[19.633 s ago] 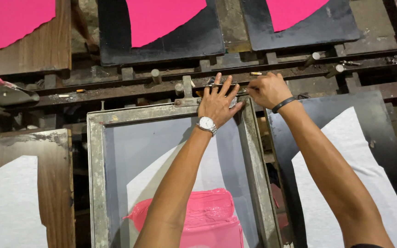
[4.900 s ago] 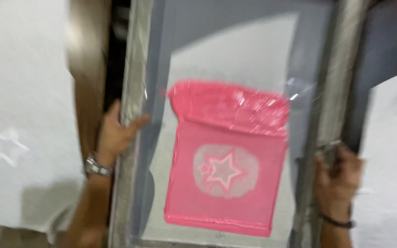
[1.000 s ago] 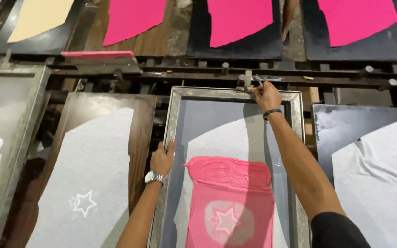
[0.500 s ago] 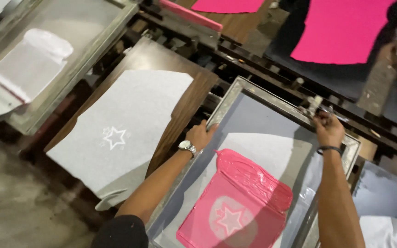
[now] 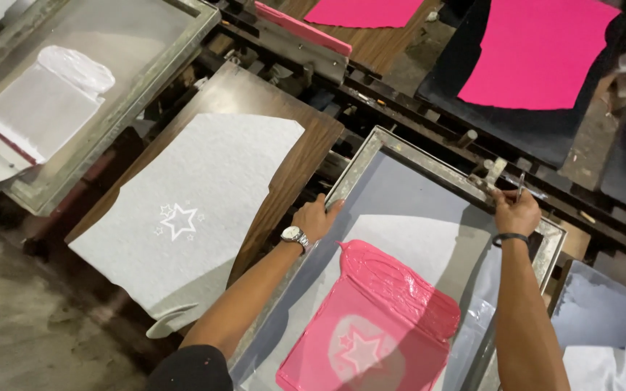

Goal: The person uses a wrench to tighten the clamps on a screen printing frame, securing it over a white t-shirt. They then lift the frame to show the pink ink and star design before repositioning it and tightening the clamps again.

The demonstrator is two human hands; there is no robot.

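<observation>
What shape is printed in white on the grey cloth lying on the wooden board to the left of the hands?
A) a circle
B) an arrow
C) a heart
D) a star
D: the grey cloth on the wooden board shows a white outlined star with smaller stars around it, beside the left hand.

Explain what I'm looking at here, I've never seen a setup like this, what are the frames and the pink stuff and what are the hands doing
This is one view from a camera on the person's head, looking down at a screen-printing bench. The metal printing frame holds a mesh with pink ink spread on it and a star pattern showing through. The left hand, wearing a watch, grips the frame's left rail. The right hand holds a small metal clamp lever at the frame's top edge. Beside it, a wooden board carries white fabric printed with a star. Pink sheets lie on dark boards behind.
</observation>
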